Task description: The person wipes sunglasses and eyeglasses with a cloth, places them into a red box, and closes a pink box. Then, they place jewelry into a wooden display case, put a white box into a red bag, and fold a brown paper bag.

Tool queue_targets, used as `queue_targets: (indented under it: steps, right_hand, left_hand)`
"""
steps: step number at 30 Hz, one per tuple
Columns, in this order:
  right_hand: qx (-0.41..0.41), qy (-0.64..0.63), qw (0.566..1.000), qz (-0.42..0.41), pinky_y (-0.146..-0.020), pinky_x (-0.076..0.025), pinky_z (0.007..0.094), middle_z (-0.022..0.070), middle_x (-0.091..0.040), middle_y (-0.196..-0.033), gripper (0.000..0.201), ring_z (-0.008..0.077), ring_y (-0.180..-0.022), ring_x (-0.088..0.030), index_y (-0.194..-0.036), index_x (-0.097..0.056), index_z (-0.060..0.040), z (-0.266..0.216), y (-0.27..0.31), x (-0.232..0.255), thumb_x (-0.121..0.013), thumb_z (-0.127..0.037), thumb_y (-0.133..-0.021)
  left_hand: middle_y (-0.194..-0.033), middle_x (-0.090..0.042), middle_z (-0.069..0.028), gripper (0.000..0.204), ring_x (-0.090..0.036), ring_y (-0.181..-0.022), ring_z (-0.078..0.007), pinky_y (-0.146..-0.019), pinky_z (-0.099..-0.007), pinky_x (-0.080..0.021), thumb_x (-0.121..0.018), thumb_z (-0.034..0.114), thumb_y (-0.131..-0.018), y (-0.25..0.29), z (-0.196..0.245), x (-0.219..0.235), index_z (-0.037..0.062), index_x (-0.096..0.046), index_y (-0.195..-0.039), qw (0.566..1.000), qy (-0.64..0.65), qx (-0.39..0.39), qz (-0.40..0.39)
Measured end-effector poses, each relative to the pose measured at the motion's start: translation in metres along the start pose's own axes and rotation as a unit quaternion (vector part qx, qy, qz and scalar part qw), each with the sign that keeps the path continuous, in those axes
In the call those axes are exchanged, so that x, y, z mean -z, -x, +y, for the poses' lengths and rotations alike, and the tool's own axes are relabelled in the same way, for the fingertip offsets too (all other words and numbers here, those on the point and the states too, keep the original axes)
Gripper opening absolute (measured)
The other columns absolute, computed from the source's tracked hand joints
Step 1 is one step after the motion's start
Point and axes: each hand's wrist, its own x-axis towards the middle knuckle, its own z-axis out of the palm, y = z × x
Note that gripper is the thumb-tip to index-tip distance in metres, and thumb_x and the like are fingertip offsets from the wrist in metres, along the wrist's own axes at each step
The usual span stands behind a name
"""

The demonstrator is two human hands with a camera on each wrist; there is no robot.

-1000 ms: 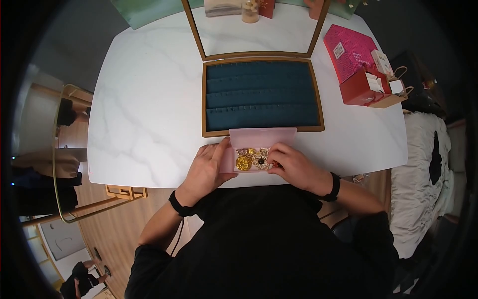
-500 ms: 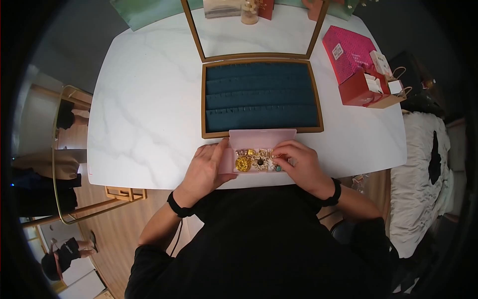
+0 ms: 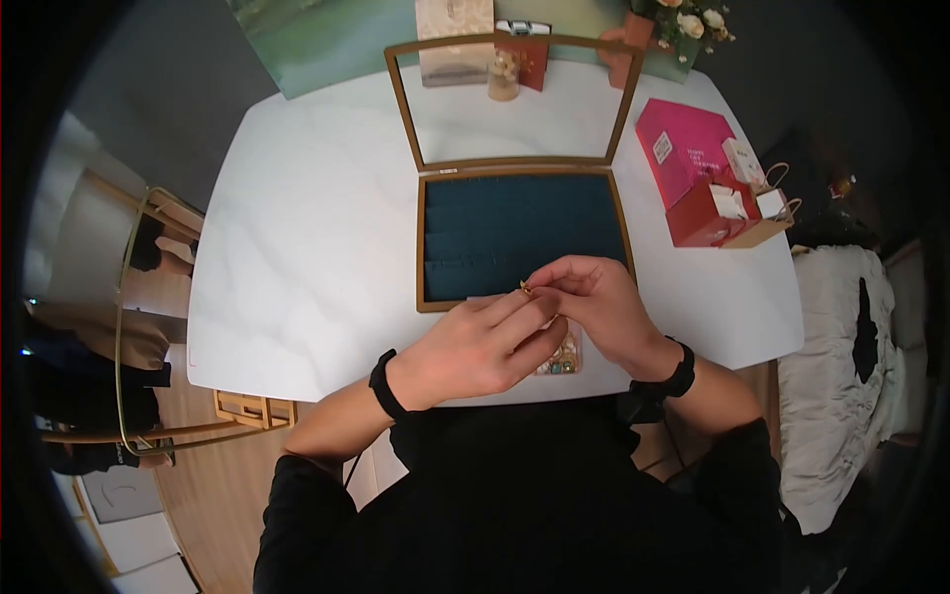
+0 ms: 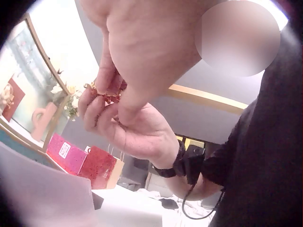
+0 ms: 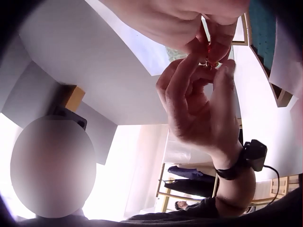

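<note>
Both hands meet in the head view above a pink box of jewellery, largely covered by them. A small gold and red piece of jewellery is pinched between their fingertips; in the right wrist view its red part shows among the fingers. The left hand has its thumb and fingers curled at the piece, and the right hand pinches it from the other side. Just beyond the hands lies an open wooden case with dark teal rows inside, its framed clear lid raised.
Right of the case on the white table stand a pink box and a red gift bag. Along the back are a glass jar, a patterned card and flowers in a pink vase. A bed is at the right.
The left hand has left the pink box's side and moved right to meet the right hand, which has lifted a piece of jewellery. The head view has tilted up.
</note>
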Motion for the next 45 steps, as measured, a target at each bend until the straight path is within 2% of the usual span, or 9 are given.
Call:
queue_targets:
  steps: [7,13,15,17,19,30,37,39,45]
  right_hand:
    - [0.001,-0.056,0.998,0.022,-0.093,-0.058,0.0298,0.0095,-0.075,-0.114,0.02,0.0144,-0.103,-0.071,-0.123,-0.073,0.0062,0.006,0.0,-0.005,-0.064,-0.006,-0.11]
    - [0.076,-0.003,0.997,0.0,-0.084,-0.058,0.027,0.0066,-0.077,-0.106,0.024,0.0101,-0.095,-0.071,-0.126,-0.074,0.0056,0.002,-0.015,-0.006,-0.071,-0.009,-0.107]
    - [0.083,0.022,0.996,0.008,-0.08,-0.057,0.0254,0.0054,-0.077,-0.103,0.024,0.0087,-0.091,-0.07,-0.126,-0.074,0.0051,-0.001,-0.025,0.0,-0.073,-0.008,-0.106]
    - [0.063,0.08,0.995,0.013,-0.071,-0.054,0.0225,0.0036,-0.078,-0.097,0.022,0.0065,-0.083,-0.069,-0.124,-0.075,0.0041,-0.001,-0.038,0.014,-0.075,-0.007,-0.104]
    - [0.059,0.091,0.994,0.011,-0.066,-0.051,0.0215,0.0036,-0.078,-0.093,0.02,0.0054,-0.08,-0.068,-0.121,-0.077,0.0038,-0.007,-0.044,0.019,-0.075,-0.006,-0.104]
    - [0.124,0.035,0.99,0.051,-0.07,-0.058,0.0251,0.0108,-0.08,-0.101,0.02,0.0109,-0.087,-0.074,-0.12,-0.075,0.0088,0.001,-0.039,0.02,-0.073,-0.001,-0.103]
    - [0.189,0.081,0.976,0.079,-0.083,-0.061,0.0276,0.013,-0.078,-0.107,0.015,0.015,-0.099,-0.076,-0.115,-0.072,0.0072,0.0,-0.025,0.01,-0.073,0.008,-0.1]
    - [0.308,0.139,0.935,0.106,-0.084,-0.062,0.029,0.0109,-0.08,-0.108,0.014,0.0155,-0.095,-0.077,-0.109,-0.075,0.0031,0.004,-0.026,0.008,-0.077,0.008,-0.095]
    - [0.407,0.284,0.862,0.104,-0.085,-0.064,0.0318,0.0145,-0.08,-0.107,0.021,0.0226,-0.097,-0.079,-0.106,-0.074,0.0013,-0.011,-0.018,0.008,-0.079,0.013,-0.088]
  left_hand:
    - [-0.116,-0.068,-0.013,0.032,-0.073,-0.094,-0.0252,-0.075,-0.0332,-0.065,-0.08,0.003,-0.081,0.005,-0.008,0.013,-0.0012,-0.077,-0.113,0.998,0.037,0.056,-0.007]
    - [-0.109,-0.076,-0.0135,0.019,-0.077,-0.094,-0.0228,-0.082,-0.0322,-0.065,-0.08,-0.004,-0.094,0.016,-0.022,0.007,-0.0043,-0.074,-0.112,0.93,0.214,0.288,0.08]
    - [-0.11,-0.079,-0.0151,0.018,-0.078,-0.097,-0.0204,-0.088,-0.0325,-0.065,-0.076,-0.003,-0.1,0.021,-0.037,-0.003,-0.0056,-0.071,-0.117,0.703,0.52,0.466,0.137]
    - [-0.113,-0.079,-0.0175,0.02,-0.079,-0.101,-0.0218,-0.091,-0.0331,-0.065,-0.074,-0.002,-0.102,0.02,-0.05,-0.006,-0.006,-0.069,-0.12,0.698,0.529,0.466,0.126]
    - [-0.115,-0.079,-0.0185,0.019,-0.08,-0.103,-0.0231,-0.092,-0.0329,-0.065,-0.074,-0.002,-0.102,0.016,-0.056,-0.008,-0.0051,-0.07,-0.12,0.634,0.58,0.491,0.144]
    - [-0.114,-0.08,-0.0185,0.019,-0.081,-0.101,-0.0243,-0.089,-0.0333,-0.067,-0.073,-0.002,-0.102,0.013,-0.056,-0.009,-0.0062,-0.073,-0.121,0.668,0.551,0.487,0.116]
    - [-0.11,-0.081,-0.0134,0.014,-0.08,-0.099,-0.0185,-0.088,-0.03,-0.066,-0.075,-0.005,-0.1,0.016,-0.047,-0.012,-0.0052,-0.075,-0.114,0.779,0.461,0.395,0.156]
    - [-0.109,-0.081,-0.0127,0.013,-0.079,-0.099,-0.0179,-0.088,-0.0297,-0.066,-0.076,-0.005,-0.099,0.013,-0.044,-0.008,-0.0041,-0.077,-0.111,0.818,0.415,0.362,0.165]
    - [-0.109,-0.081,-0.0127,0.01,-0.079,-0.095,-0.0215,-0.083,-0.0303,-0.065,-0.08,-0.007,-0.092,0.007,-0.039,0.002,-0.0007,-0.08,-0.1,0.897,0.283,0.303,0.153]
